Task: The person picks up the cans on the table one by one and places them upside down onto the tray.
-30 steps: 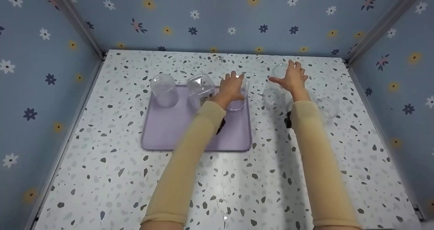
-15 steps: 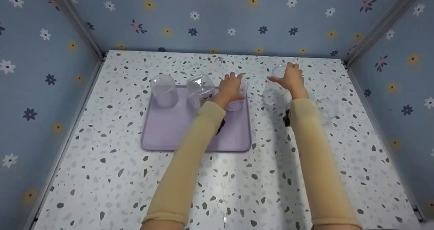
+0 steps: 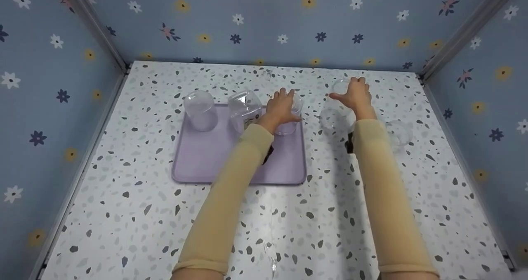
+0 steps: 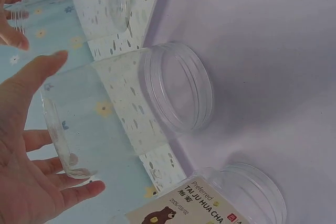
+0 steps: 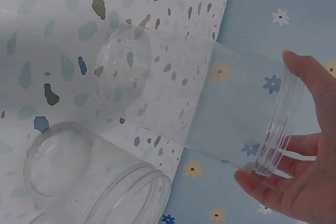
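On the lilac tray (image 3: pixel 198 164) stands a clear jar (image 4: pixel 126 98), its ringed end down. My left hand (image 3: pixel 280 109) is around its upper end, thumb spread on one side and fingers behind it in the left wrist view; firm contact is not plain. My right hand (image 3: pixel 357 96) holds another clear jar (image 5: pixel 178 87) by its ringed upper end, between thumb and fingers. That jar stands on the speckled table. Beside my left hand a labelled clear jar (image 4: pixel 194 205) sits on the tray, and a further clear jar (image 3: pixel 201 113) stands at the tray's far-left corner.
Another clear jar (image 5: pixel 100 177) is beside the one at my right hand, partly behind my right forearm in the head view. The speckled table (image 3: pixel 144 226) is bounded by blue flowered panels (image 3: pixel 264 24) at the back and both sides.
My left thumb has spread slightly outward, away from the jar. My right hand has shifted only a little toward me; the jars stand where they were.
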A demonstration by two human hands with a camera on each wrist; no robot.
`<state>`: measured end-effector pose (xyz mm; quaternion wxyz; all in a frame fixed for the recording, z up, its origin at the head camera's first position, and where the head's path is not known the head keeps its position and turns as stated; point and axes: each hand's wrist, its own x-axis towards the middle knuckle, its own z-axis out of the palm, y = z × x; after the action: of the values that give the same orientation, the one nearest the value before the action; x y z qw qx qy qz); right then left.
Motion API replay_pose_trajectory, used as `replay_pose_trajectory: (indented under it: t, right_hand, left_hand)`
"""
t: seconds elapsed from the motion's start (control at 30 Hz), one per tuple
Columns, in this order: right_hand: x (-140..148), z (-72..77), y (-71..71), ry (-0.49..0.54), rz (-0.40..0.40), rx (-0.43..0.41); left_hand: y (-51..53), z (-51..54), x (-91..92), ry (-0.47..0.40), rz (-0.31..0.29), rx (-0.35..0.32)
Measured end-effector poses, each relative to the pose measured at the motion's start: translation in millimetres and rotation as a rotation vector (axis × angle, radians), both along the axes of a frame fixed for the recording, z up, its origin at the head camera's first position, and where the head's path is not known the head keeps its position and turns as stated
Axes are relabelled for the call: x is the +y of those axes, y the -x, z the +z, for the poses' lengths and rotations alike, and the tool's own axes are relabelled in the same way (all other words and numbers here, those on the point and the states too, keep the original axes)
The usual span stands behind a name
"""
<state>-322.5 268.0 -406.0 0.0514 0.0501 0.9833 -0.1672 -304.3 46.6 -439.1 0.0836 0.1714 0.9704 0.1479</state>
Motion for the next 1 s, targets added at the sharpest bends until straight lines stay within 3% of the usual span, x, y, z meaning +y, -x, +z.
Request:
replay_pose_trajectory:
  t: [0.37,0.7,1.0]
  right_hand:
    - [2,2.6,-5.8,-0.012,0.004,0.053]
    - [6,14.3,-14.7,0.004,0.026,0.061]
    - [8,23.1,-28.9,0.055,0.063,0.079]
  left_hand:
    - [-6.8,11.3,-8.1,-0.023,-0.008,0.012]
    - [-17.3,19.7,-15.9,-0.148,0.005,0.061]
    - [-29.0,29.5,-22.3,-0.339,0.029,0.11]
